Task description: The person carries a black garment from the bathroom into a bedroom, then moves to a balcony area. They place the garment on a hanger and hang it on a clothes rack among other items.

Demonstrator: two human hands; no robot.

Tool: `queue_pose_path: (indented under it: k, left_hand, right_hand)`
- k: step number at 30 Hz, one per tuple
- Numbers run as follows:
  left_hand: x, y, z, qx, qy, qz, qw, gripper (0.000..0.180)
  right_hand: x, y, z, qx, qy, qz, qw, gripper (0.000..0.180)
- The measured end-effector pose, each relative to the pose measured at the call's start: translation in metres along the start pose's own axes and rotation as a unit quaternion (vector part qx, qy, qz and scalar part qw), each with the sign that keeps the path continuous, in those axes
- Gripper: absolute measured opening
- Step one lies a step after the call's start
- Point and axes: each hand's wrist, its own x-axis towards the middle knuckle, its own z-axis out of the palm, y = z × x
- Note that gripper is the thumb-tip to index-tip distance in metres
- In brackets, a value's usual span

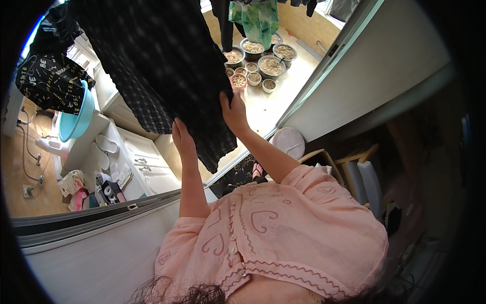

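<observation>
A dark checked garment (152, 61) hangs down from the top of the view. Both my arms, in short pink sleeves, reach out to it. My left hand (183, 139) grips its lower edge on the left side. My right hand (234, 111) holds the cloth a little higher, at the right side of the hem. My pink embroidered buttoned shirt (273, 228) fills the lower middle of the view.
Several pots of pebbly soil (258, 63) stand on the pale floor beyond the hands. A green garment (258, 17) and a black printed one (50, 76) hang nearby. At left are a blue basin (76, 116), white slippers (104, 147) and a white cabinet (147, 157). A sliding-door track (101, 213) crosses below.
</observation>
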Motion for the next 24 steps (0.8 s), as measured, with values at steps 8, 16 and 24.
queue_pose_path:
  k: [8, 16, 24]
  left_hand:
    - [0.025, 0.022, -0.036, 0.021, -0.008, 0.022, 0.999, 0.04]
    - [-0.004, 0.015, 0.016, 0.103, -0.03, 0.05, 0.993, 0.044]
    - [0.03, 0.01, -0.037, -0.114, 0.025, 0.01, 0.993, 0.038]
  right_hand:
    - [0.031, -0.007, -0.027, -0.064, -0.069, -0.055, 0.994, 0.014]
    - [-0.003, -0.022, 0.012, 0.011, -0.096, -0.093, 0.991, 0.015]
    - [0.043, 0.008, -0.027, -0.053, -0.068, -0.107, 0.99, 0.019]
